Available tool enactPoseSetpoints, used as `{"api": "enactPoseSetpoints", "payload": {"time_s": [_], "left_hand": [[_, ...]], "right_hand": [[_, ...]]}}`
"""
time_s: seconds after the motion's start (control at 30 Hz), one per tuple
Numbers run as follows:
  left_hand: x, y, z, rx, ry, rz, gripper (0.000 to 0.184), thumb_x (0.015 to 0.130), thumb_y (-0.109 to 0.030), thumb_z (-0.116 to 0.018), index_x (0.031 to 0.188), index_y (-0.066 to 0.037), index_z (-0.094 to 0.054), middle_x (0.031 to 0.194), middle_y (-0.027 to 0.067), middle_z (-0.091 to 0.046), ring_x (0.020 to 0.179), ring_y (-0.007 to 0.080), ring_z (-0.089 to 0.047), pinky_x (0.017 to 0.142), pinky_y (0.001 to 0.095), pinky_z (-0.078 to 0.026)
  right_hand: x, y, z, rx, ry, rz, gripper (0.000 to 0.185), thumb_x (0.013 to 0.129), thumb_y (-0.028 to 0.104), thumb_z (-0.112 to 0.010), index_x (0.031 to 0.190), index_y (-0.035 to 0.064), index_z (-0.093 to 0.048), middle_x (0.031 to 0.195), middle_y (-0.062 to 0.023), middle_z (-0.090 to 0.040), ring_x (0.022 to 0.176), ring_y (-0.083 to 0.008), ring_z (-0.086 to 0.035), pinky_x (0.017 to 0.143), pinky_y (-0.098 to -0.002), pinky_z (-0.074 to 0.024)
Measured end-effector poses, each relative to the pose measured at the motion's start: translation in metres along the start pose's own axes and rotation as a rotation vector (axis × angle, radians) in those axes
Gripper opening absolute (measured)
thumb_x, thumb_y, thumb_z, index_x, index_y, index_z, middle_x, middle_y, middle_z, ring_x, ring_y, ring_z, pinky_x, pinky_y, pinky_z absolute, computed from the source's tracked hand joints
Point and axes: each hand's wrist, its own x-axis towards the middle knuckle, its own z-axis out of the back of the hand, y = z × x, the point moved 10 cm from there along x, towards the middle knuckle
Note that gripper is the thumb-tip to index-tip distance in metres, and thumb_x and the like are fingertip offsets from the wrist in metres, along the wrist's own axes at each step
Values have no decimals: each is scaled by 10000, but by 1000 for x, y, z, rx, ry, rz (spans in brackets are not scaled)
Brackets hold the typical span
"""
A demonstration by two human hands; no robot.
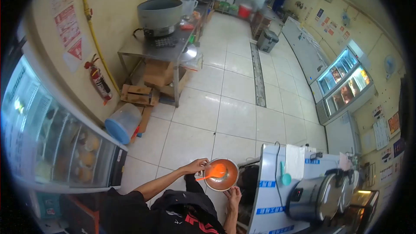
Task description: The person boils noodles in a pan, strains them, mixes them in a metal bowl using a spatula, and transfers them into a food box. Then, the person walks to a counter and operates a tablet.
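Note:
A round metal bowl point(232, 174) is held in front of my body, over the tiled floor. Its inside looks orange-brown; whether that is sauce or reflection I cannot make out. An orange ladle point(218, 171) rests in the bowl, its handle pointing left over the rim. My left hand point(197, 165) is closed on the bowl's left rim, close to the ladle handle. At the lower right of the rim, my right hand point(234, 196) is closed on the bowl, fingers partly hidden beneath it.
Right of me stands a steel table point(268, 164) with a turquoise ladle point(285, 177) and large cookers point(314, 197). A glass-door fridge point(65, 134) is at left. Ahead are a lidded plastic tub point(125, 121), cardboard boxes point(138, 94) and a workbench point(147, 50) bearing a big pot point(159, 14).

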Motion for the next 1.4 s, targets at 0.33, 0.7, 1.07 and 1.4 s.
{"api": "enactPoseSetpoints", "payload": {"time_s": [0.33, 0.7, 1.07, 1.4], "left_hand": [[118, -4, 196, -176, -85, 103, 498, 897, -380, -491, 1294, -86, -428, 1213, 111, -524, 1115, 218, -478, 977, 337, -338], [324, -31, 439, -7, 169, 244, 495, 834, -162, -603, 1287, -53, -437, 1260, 86, -496, 1136, 169, -443, 973, 280, -336], [595, -209, 843, 62, -729, -141, 317, 787, -169, -626, 1055, -13, -559, 885, 54, -595, 821, 130, -573, 732, 262, -462], [613, -215, 1201, -28, -1898, 488, 999, 609, -683, -618, 1289, -2, -351, 1287, 230, -388, 1208, 394, -354, 1004, 451, -300]], "right_hand": [[303, 99, -134, -211, 72, -9, 126, 904, 159, -492, 894, 37, -525, 844, -35, -538, 761, -122, -557, 661, -323, -549], [641, 179, -352, -340, 239, 38, 126, 912, 161, -445, 902, 43, -487, 875, -62, -560, 814, -175, -598, 724, -349, -536], [851, 224, -439, -204, -29, 1, 191, 907, 219, -427, 961, 47, -488, 989, -76, -527, 887, -239, -576, 755, -362, -508], [1121, 291, -515, -292, -76, 126, 219, 914, 242, -473, 956, 28, -486, 967, -87, -535, 867, -214, -568, 733, -369, -520]]}}
